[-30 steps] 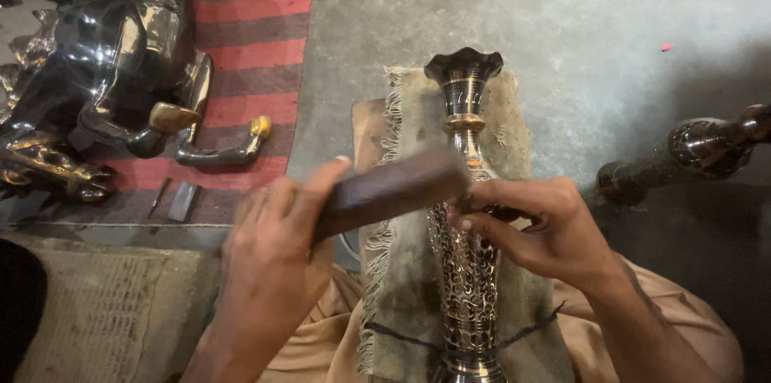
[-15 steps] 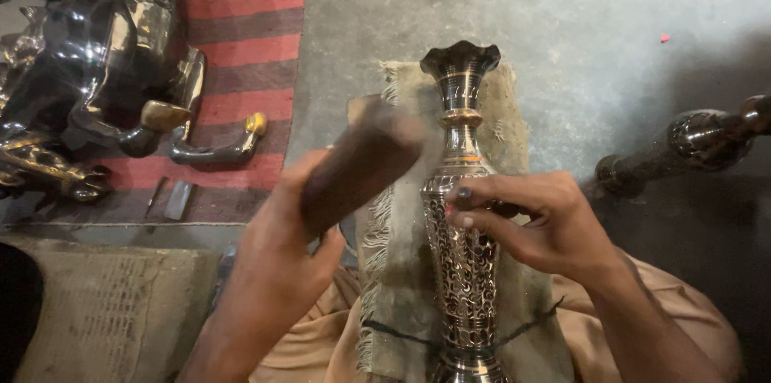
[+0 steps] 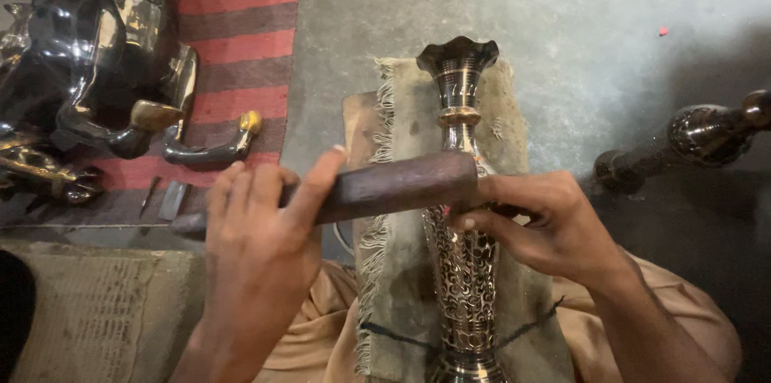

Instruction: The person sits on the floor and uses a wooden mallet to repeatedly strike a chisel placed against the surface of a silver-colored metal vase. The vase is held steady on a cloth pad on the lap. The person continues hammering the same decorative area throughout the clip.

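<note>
A tall engraved metal vase [image 3: 463, 270] with a flared dark mouth lies lengthwise on a fringed cloth [image 3: 399, 287] over my lap. My left hand [image 3: 259, 246] grips a dark wooden bar [image 3: 393, 182] held level across the vase's neck. My right hand [image 3: 548, 224] rests on the right side of the vase, fingers pinched on a thin dark tool [image 3: 507, 209] whose tip is hidden under the bar's end.
A glossy black and brass animal figure [image 3: 88, 54] stands on a red striped rug [image 3: 233, 22] at the left. Small flat tools [image 3: 163, 198] lie at the rug's edge. A dark turned metal piece [image 3: 691, 134] lies on the concrete floor [image 3: 578, 6] at the right.
My left hand swung the wooden bar up and tilted it half a second ago, then brought it back down level onto the tool by the vase. My right hand stayed put.
</note>
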Demonstrator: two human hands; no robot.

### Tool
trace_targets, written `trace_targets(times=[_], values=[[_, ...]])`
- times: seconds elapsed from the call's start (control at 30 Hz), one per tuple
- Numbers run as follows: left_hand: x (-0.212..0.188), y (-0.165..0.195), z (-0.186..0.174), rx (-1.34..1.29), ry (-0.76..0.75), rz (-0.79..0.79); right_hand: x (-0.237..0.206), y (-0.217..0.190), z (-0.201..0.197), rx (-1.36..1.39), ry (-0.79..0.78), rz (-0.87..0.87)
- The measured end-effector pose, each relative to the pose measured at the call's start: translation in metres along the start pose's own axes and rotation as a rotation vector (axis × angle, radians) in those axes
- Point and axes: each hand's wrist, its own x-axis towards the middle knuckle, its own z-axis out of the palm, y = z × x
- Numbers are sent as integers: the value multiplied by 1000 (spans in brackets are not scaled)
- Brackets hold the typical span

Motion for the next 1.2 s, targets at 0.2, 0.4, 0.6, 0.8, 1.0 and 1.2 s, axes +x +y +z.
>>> trace_targets(times=[0.2, 0.4, 0.6, 0.8, 1.0, 1.2], values=[[1, -8, 5, -9, 23, 47, 1, -1, 1, 5, 16, -10], [4, -9, 4, 9, -7, 34, 1, -5, 1, 4, 29, 52], [8, -10, 6, -51, -101, 10, 0, -9, 6, -18, 110, -17], [8, -11, 5, -269, -66, -62, -1, -22, 24, -26, 266, 153], [1, -20, 11, -387, 64, -291, 7, -23, 14, -132, 103, 74], [-25, -37, 20, 163, -131, -96, 7, 2, 5, 199, 104, 98]])
